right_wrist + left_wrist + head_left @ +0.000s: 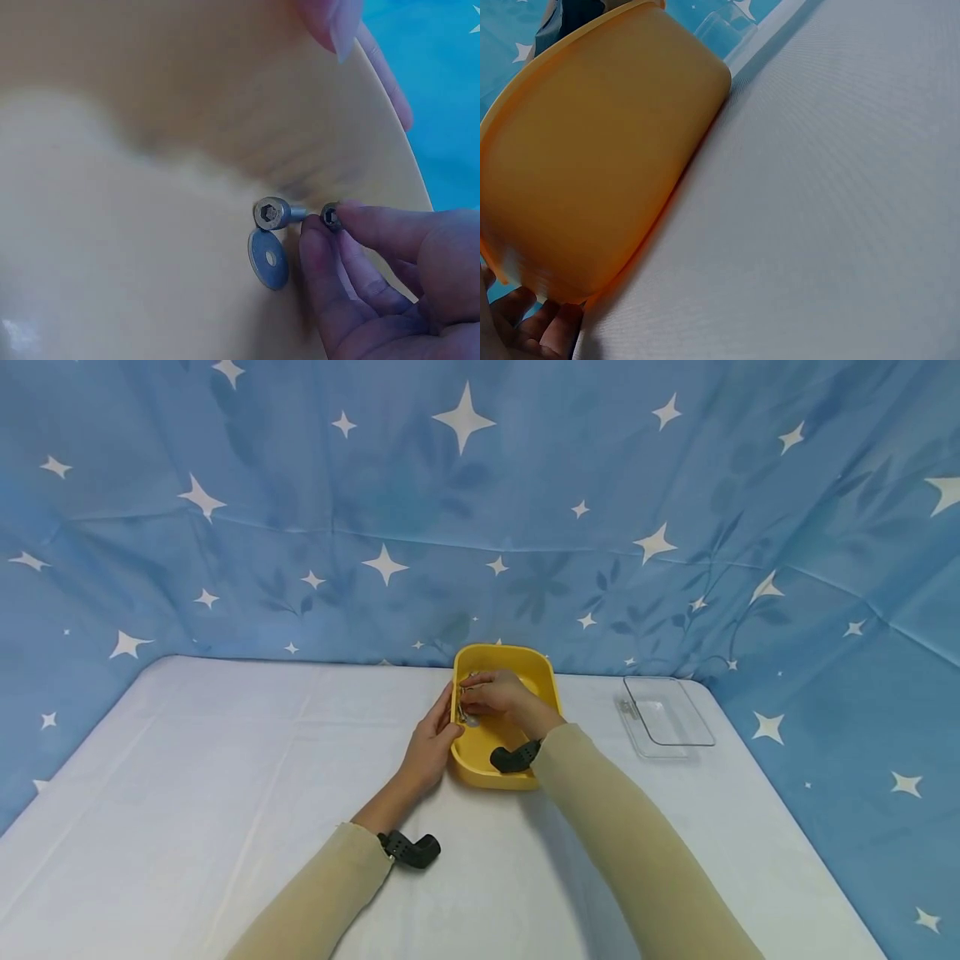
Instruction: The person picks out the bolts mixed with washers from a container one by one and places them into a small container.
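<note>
A yellow plastic tub (504,768) stands on the white table near the far edge. My left hand (433,745) grips its left rim; the thumb (335,24) hooks over the rim to the inside. The left wrist view shows the tub's outer wall (592,165) and my left hand's fingertips (532,330) beneath it. My right hand (480,693) reaches into the tub and pinches a small metal screw (330,217) at the fingertips (352,219). Beside it, on the tub's floor, lie a hex-socket bolt (271,214) and a flat washer (268,259).
A clear plastic lid or tray (666,714) lies on the table (225,777) right of the tub. A blue star-patterned cloth (480,510) walls in the back and both sides. White tabletop (832,225) stretches to the left and toward me.
</note>
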`<state>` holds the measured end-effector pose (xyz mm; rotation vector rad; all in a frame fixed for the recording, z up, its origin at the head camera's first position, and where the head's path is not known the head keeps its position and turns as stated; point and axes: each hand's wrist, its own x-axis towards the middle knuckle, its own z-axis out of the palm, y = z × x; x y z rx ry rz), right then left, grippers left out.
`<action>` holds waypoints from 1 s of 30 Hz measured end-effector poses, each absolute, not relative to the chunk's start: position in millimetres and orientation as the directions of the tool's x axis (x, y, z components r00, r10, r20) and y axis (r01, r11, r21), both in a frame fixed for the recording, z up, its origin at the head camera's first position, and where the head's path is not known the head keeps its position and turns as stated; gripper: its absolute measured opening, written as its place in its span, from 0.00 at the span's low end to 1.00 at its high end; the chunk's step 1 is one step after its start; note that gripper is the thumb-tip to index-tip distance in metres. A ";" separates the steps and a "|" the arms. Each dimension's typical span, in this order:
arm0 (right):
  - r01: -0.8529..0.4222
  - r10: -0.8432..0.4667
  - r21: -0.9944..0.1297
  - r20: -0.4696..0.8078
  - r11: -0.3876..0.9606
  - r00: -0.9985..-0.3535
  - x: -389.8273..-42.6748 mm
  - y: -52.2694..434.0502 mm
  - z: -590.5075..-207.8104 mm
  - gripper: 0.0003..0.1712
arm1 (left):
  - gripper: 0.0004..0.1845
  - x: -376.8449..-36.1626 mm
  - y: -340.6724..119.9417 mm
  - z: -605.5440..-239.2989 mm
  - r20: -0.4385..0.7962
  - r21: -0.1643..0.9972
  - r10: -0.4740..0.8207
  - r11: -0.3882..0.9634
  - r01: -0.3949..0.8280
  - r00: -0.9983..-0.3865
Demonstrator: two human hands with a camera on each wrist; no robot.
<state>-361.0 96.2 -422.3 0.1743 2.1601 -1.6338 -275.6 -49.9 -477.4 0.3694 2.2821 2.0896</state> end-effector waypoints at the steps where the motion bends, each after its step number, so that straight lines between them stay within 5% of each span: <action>1: 0.341 -0.151 -0.890 -0.398 0.302 -0.905 -360.1 97.8 -421.6 0.19 | 0.40 -275.7 -49.1 -477.6 0.138 0.985 0.191 0.075 0.155 -0.972; 30: 0.215 -0.226 -0.896 -0.319 0.388 -0.920 -337.4 212.8 -358.2 0.28 | 0.39 -273.0 -49.9 -474.9 0.133 0.986 0.188 0.075 0.150 -0.973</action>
